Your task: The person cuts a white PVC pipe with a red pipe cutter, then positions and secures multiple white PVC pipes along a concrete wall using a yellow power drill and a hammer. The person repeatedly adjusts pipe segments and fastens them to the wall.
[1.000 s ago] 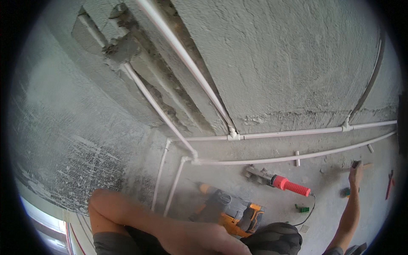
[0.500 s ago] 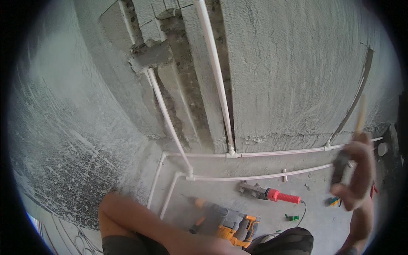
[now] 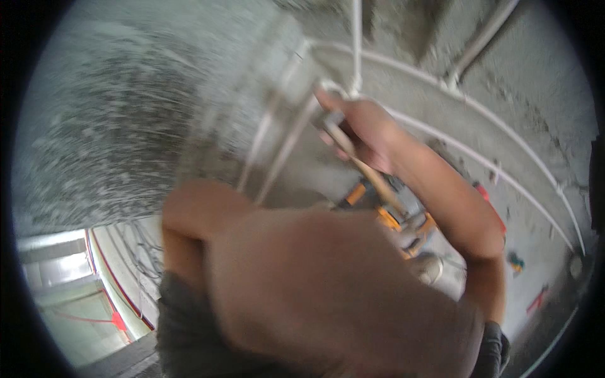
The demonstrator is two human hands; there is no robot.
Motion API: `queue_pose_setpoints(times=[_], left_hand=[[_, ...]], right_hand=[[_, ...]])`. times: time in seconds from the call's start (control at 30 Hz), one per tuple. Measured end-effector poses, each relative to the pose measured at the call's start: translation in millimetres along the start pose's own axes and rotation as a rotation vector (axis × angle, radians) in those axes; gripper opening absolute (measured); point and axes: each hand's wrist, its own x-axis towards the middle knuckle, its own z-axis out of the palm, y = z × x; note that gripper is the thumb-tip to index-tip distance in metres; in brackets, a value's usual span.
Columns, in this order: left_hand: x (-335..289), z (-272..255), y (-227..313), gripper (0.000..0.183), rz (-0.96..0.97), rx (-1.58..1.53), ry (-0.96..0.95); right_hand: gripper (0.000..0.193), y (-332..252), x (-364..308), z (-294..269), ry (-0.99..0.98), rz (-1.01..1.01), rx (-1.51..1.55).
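Observation:
In my right hand is a hammer with a pale wooden handle, gripped close to its dark metal head. The handle slants down to the right, over an orange-and-black power drill on the floor, which it partly hides. Beyond my right hand a white pipe joint shows near the wall. A large blurred skin-coloured shape, apparently my left hand and forearm, fills the lower middle, very near the camera. Its fingers cannot be made out, nor whether they hold anything.
White pipes run along the floor by the rough grey wall, with risers going up it. A red-handled tool is partly behind my right forearm. Small yellow-and-teal object and red-handled pliers lie at right. Cables coil at left.
The view has swung toward the left side. My right hand with the hammer has come from the far right to the middle. My left arm has risen close to the camera.

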Motion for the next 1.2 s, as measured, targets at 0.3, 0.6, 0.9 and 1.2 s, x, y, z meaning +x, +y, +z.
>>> queue_pose_setpoints(times=[0.3, 0.6, 0.9, 1.2], left_hand=[[-6, -35, -3, 0.017, -0.123, -0.017, 0.019], [-2, -139, 15, 0.027, -0.472, 1.158, 0.547], [-81, -278, 4, 0.016, -0.898, 1.619, 0.759], [-75, -372, -29, 0.020, -1.013, 1.820, 0.444]], right_hand=[[0.073, 43, 63, 3, -0.010, -0.106, 0.584], [0.052, 136, 83, 24, -0.097, 0.023, 0.360], [0.040, 119, 71, 58, -0.040, -0.115, 0.710], [0.029, 98, 85, 98, 0.000, -0.145, 1.070]])
